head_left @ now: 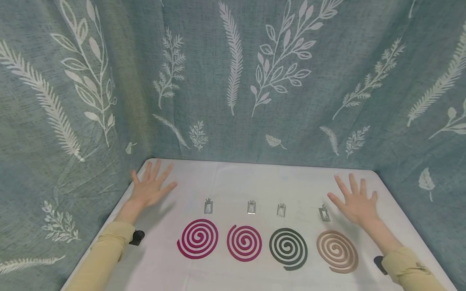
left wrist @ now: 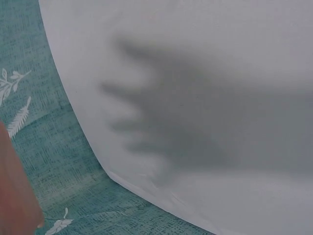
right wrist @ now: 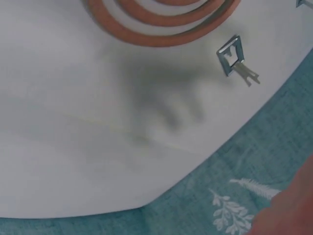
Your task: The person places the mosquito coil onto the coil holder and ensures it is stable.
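My left hand (head_left: 149,190) hovers with spread fingers over the table's far left corner, holding nothing. Over the right side, my right hand (head_left: 358,205) is also spread and holds nothing. Across the table lie two magenta mosquito coils (head_left: 199,237) (head_left: 245,241), a dark green coil (head_left: 287,245) and a tan coil (head_left: 336,248). Behind each coil is a small metal coil stand (head_left: 208,207). The stand nearest my right hand (head_left: 324,214) lies tilted, its prong bent out in the right wrist view. Only a blurred edge of each hand shows in the wrist views.
A white-covered table (head_left: 233,182) with rounded corners carries the coils and stands. Blue-green curtains (head_left: 204,81) with white leaf prints enclose its back and sides. Both hands cast shadows on the cover. Dark wrist devices (head_left: 136,237) sit at the sleeves.
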Motion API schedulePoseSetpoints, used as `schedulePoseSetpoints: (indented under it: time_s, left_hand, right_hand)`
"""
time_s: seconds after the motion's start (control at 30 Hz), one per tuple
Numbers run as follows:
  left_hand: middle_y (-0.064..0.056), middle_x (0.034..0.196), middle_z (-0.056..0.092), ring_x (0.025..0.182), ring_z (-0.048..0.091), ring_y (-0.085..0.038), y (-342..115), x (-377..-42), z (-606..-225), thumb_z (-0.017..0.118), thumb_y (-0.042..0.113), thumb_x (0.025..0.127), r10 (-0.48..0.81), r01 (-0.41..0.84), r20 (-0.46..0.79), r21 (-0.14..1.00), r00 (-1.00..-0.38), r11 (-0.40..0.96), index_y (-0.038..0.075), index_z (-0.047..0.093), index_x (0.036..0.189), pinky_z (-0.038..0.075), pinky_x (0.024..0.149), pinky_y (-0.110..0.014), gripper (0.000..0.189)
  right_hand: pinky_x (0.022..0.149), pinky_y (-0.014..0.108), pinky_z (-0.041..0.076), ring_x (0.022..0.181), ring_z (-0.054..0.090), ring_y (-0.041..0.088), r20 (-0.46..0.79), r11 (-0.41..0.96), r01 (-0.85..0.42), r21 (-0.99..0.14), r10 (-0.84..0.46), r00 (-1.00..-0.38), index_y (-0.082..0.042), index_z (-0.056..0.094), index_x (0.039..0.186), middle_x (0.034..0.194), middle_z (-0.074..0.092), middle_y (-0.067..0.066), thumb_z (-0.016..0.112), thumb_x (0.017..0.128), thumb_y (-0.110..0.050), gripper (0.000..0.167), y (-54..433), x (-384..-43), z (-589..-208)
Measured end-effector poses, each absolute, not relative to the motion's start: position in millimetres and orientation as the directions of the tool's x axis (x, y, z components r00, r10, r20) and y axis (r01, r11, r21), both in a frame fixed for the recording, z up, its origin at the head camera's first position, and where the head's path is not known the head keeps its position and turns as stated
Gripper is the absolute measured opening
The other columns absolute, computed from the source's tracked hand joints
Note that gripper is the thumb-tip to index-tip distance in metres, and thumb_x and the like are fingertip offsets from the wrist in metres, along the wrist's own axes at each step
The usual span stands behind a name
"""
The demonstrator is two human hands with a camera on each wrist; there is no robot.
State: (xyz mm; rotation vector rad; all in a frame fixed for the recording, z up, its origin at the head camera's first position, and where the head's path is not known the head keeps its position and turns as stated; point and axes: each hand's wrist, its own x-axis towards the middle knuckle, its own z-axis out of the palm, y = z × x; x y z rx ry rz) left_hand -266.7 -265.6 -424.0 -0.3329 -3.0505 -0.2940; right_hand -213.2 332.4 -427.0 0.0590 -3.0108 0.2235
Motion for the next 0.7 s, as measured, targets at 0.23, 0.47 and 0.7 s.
schedulePoseSetpoints:
  time_s: [0.23, 0.47, 0.7]
  left_hand:
    - [-0.019, 0.159, 0.003, 0.143, -0.003, -0.047, -263.7, -263.9, -428.2, 0.038, 0.060, 0.094, 0.249, 0.262, 0.090, 0.201, -0.964, 0.944, 0.025, 0.014, 0.153, -0.017, 0.102, -0.073, 0.073]
    - [-0.016, 0.159, 0.002, 0.144, -0.003, -0.045, -261.0, -264.1, -426.8, 0.039, 0.059, 0.094, 0.282, 0.293, 0.085, 0.187, -0.956, 0.938, 0.027, 0.012, 0.153, -0.015, 0.103, -0.073, 0.072]
    - [-0.016, 0.159, 0.005, 0.144, -0.001, -0.046, -257.4, -263.0, -423.2, 0.041, 0.059, 0.093, 0.317, 0.328, 0.085, 0.198, -0.945, 0.924, 0.025, 0.013, 0.153, -0.012, 0.103, -0.074, 0.074]
  right_hand:
    - [0.098, 0.080, 0.005, 0.137, 0.007, 0.059, 0.120, 0.986, -0.088, -0.138, -0.071, -0.990, -0.025, 0.011, 0.153, 0.156, 0.009, 0.026, 0.040, 0.092, -0.061, 0.076, 316.5, -212.3, -429.3]
    - [0.101, 0.078, 0.007, 0.139, 0.004, 0.055, 0.095, 0.980, -0.130, -0.149, -0.117, -0.989, -0.026, 0.011, 0.153, 0.157, 0.006, 0.022, 0.041, 0.092, -0.061, 0.076, 295.4, -209.2, -426.4]
    - [0.104, 0.075, 0.009, 0.141, 0.006, 0.051, 0.118, 0.971, -0.192, -0.145, -0.175, -0.977, -0.026, 0.017, 0.152, 0.158, 0.010, 0.021, 0.041, 0.093, -0.061, 0.073, 275.0, -206.6, -430.7]
